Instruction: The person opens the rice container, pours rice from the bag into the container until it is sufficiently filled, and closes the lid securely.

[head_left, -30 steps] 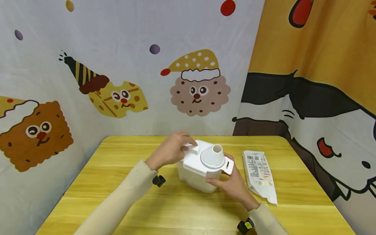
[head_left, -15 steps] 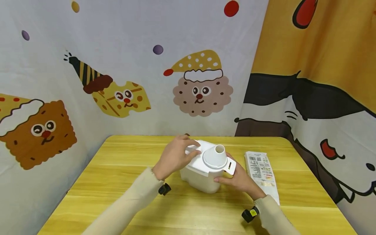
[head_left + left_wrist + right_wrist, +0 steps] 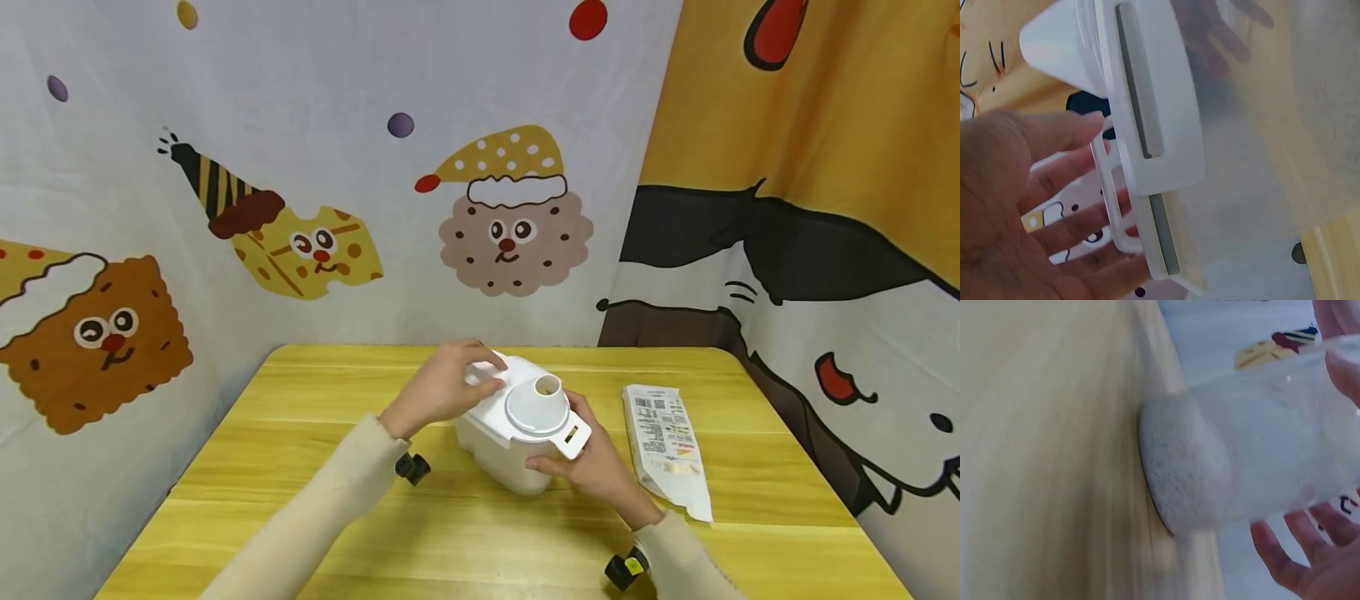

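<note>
A translucent plastic storage container [image 3: 498, 458] with a white lid [image 3: 491, 417] stands on the wooden table. A cone-shaped white cap [image 3: 537, 403] sits on the lid, its narrow end up, beside a slotted tab [image 3: 572, 437]. My left hand [image 3: 442, 385] is at the far left of the lid. Thumb and fingers hold a thin white loop handle [image 3: 1109, 194] there, seen close in the left wrist view. My right hand [image 3: 596, 462] grips the container's right end, thumb in front and fingers behind. Pale grainy stuff [image 3: 1179, 462] shows low inside the container in the right wrist view.
A flat white printed packet [image 3: 666, 446] with a torn-looking near end lies to the right of the container. Behind the table [image 3: 360, 542] hangs a cloth backdrop [image 3: 322, 100] with cartoon figures.
The container's capped end has shifted slightly left and nearer to me, its tab now lower in view. My left fingers briefly spread over the lid, then drew closer around the handle.
</note>
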Motion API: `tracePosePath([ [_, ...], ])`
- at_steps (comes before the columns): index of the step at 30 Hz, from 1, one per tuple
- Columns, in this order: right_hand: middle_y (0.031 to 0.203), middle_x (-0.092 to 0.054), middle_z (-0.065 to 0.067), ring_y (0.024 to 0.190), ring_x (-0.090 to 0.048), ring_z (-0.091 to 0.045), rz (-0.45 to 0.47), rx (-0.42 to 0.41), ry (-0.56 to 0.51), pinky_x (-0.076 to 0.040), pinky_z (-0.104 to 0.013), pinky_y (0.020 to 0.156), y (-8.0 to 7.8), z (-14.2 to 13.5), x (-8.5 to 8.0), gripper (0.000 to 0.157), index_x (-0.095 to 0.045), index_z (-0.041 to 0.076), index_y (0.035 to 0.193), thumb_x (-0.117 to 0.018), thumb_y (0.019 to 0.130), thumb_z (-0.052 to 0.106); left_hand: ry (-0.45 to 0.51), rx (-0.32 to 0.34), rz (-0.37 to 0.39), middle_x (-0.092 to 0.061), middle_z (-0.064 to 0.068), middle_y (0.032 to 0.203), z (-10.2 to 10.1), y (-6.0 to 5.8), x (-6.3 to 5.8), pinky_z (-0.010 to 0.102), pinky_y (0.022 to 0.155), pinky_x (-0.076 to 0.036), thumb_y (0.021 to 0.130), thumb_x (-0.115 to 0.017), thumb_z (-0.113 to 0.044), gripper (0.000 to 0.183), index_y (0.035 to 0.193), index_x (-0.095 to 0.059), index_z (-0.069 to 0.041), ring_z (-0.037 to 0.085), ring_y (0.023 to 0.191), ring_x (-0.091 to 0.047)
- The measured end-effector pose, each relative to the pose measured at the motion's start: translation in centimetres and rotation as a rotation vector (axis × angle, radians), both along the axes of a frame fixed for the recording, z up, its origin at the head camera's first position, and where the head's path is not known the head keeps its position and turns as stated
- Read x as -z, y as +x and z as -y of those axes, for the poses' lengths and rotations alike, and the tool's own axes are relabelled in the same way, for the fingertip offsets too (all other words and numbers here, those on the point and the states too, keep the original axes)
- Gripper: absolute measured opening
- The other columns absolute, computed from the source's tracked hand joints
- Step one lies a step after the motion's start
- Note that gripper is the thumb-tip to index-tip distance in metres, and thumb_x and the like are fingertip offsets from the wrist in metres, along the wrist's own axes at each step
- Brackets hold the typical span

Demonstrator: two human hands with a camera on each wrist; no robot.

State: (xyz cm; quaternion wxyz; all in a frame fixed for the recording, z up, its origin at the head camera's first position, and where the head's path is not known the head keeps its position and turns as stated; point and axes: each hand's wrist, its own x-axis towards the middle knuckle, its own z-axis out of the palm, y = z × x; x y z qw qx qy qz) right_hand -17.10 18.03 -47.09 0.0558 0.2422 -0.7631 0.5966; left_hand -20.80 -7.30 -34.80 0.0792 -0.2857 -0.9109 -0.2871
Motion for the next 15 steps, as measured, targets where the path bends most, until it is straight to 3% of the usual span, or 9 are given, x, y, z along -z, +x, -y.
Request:
tracePosePath([
  [7, 0.141, -0.058, 0.003, 0.122, -0.06, -0.009, -0.015, 0.076, 0.038, -0.051, -0.023, 0.101, 1.0, 1.4, -0.2, 0.1, -0.036, 0.025, 0.151, -0.096, 0.071, 0.022, -0.002, 0.096, 0.058, -0.072, 0.002, 0.116, 1.0, -0.9, -0.4, 0.045, 0.102, -0.053, 0.092, -0.075, -0.023, 0.02, 0.112, -0.076, -0.017, 0.024, 0.112, -0.065],
  [15, 0.145, -0.054, -0.001, 0.124, -0.056, -0.008, 0.032, 0.016, 0.083, -0.052, -0.03, 0.099, 1.1, 0.5, -0.7, 0.098, -0.034, 0.029, 0.153, -0.093, 0.076, 0.019, -0.117, 0.157, 0.111, -0.066, 0.003, 0.132, 1.4, -1.2, -0.8, 0.053, 0.114, -0.043, 0.089, -0.079, -0.033, 0.039, 0.125, -0.072, -0.022, 0.028, 0.13, -0.056],
])
